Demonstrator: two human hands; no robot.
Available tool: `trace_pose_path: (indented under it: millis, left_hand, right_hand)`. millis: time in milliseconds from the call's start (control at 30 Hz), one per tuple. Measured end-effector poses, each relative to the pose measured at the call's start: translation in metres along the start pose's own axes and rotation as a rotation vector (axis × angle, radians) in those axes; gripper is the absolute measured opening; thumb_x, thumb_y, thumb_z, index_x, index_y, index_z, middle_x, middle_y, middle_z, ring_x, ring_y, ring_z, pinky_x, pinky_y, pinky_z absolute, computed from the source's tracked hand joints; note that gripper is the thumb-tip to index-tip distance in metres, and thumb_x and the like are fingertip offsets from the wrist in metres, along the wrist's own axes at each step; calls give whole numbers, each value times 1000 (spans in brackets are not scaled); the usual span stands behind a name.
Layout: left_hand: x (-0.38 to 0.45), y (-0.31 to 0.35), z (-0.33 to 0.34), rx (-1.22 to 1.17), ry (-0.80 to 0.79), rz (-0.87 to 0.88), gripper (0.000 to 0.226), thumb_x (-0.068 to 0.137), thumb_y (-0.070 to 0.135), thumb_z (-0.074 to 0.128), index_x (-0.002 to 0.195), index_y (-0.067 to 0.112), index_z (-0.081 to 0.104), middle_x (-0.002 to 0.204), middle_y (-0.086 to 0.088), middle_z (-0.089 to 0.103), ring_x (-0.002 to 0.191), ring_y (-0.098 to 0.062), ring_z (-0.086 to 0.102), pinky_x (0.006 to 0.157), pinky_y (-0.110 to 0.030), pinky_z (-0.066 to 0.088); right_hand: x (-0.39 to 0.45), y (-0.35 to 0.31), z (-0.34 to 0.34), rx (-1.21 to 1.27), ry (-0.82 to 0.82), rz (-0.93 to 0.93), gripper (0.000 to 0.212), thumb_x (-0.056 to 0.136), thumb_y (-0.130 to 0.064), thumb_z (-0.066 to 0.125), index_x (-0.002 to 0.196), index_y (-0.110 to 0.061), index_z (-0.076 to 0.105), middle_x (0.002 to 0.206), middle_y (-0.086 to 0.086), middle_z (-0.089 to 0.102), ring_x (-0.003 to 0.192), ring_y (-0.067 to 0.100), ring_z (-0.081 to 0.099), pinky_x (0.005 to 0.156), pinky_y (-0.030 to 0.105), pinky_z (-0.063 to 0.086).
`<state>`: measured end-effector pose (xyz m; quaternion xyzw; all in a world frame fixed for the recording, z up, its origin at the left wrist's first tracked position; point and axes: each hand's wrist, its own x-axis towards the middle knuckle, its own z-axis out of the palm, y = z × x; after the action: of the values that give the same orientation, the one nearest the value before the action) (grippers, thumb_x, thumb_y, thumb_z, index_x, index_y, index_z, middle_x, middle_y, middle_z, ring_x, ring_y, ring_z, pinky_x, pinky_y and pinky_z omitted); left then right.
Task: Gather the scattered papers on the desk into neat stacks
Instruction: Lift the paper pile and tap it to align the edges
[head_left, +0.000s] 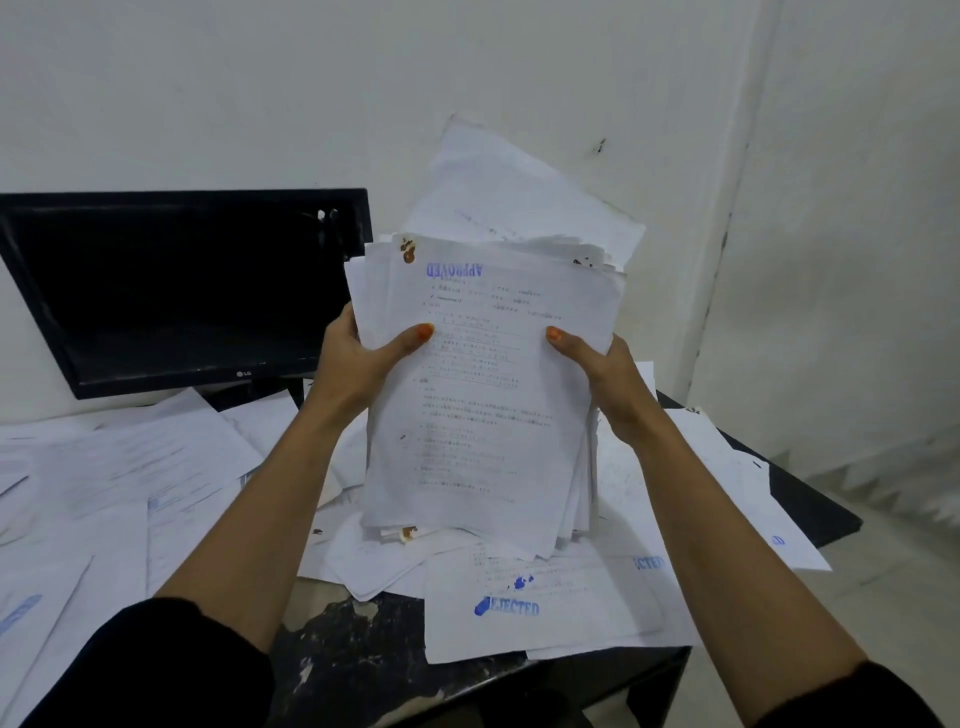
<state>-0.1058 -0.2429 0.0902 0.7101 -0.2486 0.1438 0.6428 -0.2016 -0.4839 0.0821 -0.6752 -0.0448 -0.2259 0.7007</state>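
Both hands hold a thick stack of papers (483, 395) upright above the middle of the counter (358, 654), its lower edge close to the loose sheets (130, 467) beneath. The left hand (353, 364) grips the stack's left edge, thumb across the front page; the right hand (608, 374) grips the right edge the same way (the front page carries an upside-down blue "APPROVED" stamp). A sheet stamped "REJECTED" (540, 608) lies near the counter's front edge. A dark monitor (176, 291) stands at the back left corner

One head-worn view — looking forward and down, close over the desk (363, 654).
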Motion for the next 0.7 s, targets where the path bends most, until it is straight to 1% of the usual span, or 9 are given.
trace_pose_path:
  millis: [100, 233, 300, 400, 433, 500, 567, 600, 700]
  left_hand:
    - [-3, 0, 1, -8, -7, 1, 61, 76, 49, 75, 123, 26, 45, 110, 14, 61, 94, -5, 65, 70, -19, 56]
    - [-19, -14, 6, -39, -34, -62, 67, 83, 57, 58, 132, 19, 33, 114, 18, 54, 98, 1, 60, 73, -14, 49]
    - [-29, -27, 6, -69, -102, -130, 71, 85, 64, 52, 140, 21, 39, 122, 15, 59, 104, -3, 63, 81, -21, 51]
    - [-42, -39, 7, -132, -162, -247, 65, 89, 72, 33, 139, 34, 46, 131, 11, 60, 114, -10, 61, 96, -35, 50]
    - [-44, -40, 7, -161, -156, -276, 57, 92, 69, 25, 136, 38, 47, 128, 13, 60, 113, -8, 60, 96, -35, 50]
    - [-46, -35, 7, -181, -148, -291, 44, 98, 57, 14, 125, 46, 46, 117, 20, 60, 102, 1, 61, 84, -25, 52]
    - [-43, -25, 4, -147, -139, -265, 39, 100, 53, 15, 117, 48, 49, 110, 24, 61, 94, 7, 64, 76, -19, 51]
    - [-39, -18, 1, -131, -127, -238, 39, 99, 57, 20, 118, 45, 53, 110, 22, 64, 95, 6, 66, 78, -21, 51]
    - [-15, 1, -9, -96, -65, -113, 66, 85, 76, 37, 128, 29, 57, 122, 4, 67, 109, -13, 65, 92, -39, 53]
  right_hand:
    - [2, -2, -3, 64, 25, -5, 37, 87, -30, 65, 123, -23, 58, 117, -2, 68, 103, 16, 68, 84, 33, 56]
    - [2, 3, 1, 101, 33, -36, 45, 88, -17, 68, 130, -17, 54, 121, 2, 66, 106, 20, 67, 85, 36, 57]
    - [1, 6, 3, 102, 38, -31, 44, 87, -14, 69, 129, -16, 55, 120, 1, 67, 105, 19, 67, 84, 35, 57]
    - [1, 9, 3, 95, 56, -10, 44, 85, -16, 71, 127, -14, 57, 119, 2, 68, 105, 22, 67, 86, 38, 57]
    - [1, 9, 3, 93, 63, -4, 42, 85, -17, 72, 125, -14, 59, 117, 2, 69, 104, 22, 68, 86, 38, 57]
    - [2, 9, 3, 91, 69, -1, 40, 83, -17, 73, 122, -15, 60, 115, 1, 70, 102, 21, 68, 84, 37, 57]
    - [2, 9, 4, 87, 70, -4, 42, 82, -18, 74, 122, -15, 60, 115, 2, 70, 101, 21, 69, 84, 38, 58]
    - [2, 9, 4, 81, 71, -9, 42, 81, -18, 74, 121, -15, 61, 114, 2, 70, 101, 21, 69, 84, 39, 58]
    - [2, 9, 5, 39, 77, -33, 34, 81, -19, 75, 113, -20, 63, 111, 0, 71, 99, 20, 69, 83, 40, 58]
